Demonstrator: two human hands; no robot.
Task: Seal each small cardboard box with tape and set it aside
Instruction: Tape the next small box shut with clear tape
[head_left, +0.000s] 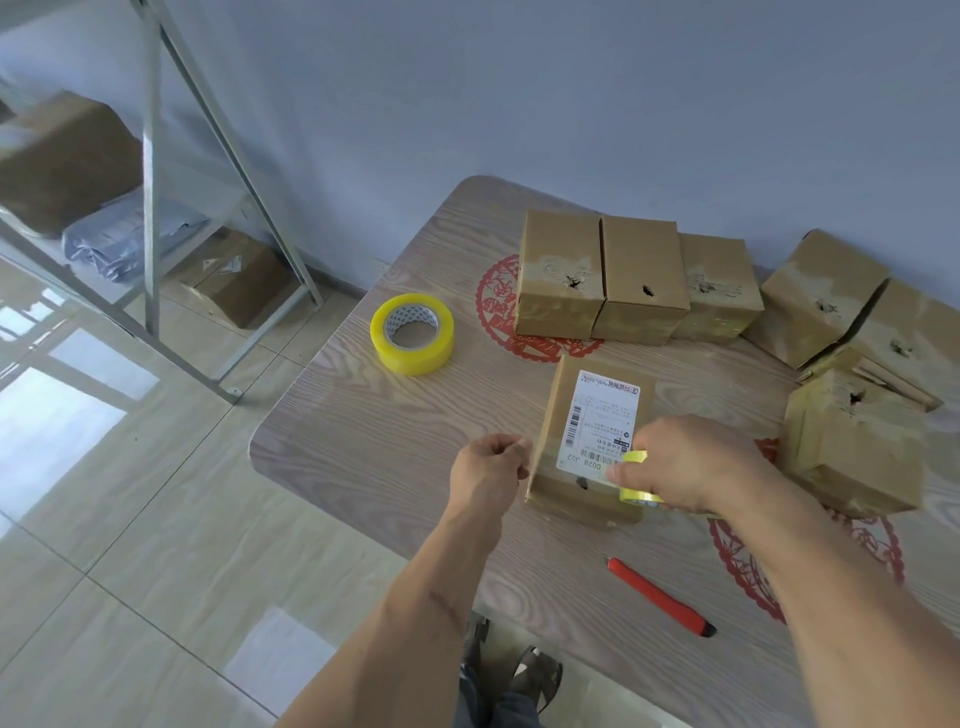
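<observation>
Taping a small cardboard box (582, 441) lying between both sets of fingers: right hand (691, 462) grips a yellow tape roll (636, 480) at its near edge, left hand (491, 465) curls beside its left wall (pinching tape end? cannot tell); looks light, stiff, best gripped by side walls.

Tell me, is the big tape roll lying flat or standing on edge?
Flat. The tape roll lies on the table with its core hole facing up.

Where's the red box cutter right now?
The red box cutter lies on the table near its front edge, between the forearms, below the labelled box.
</observation>
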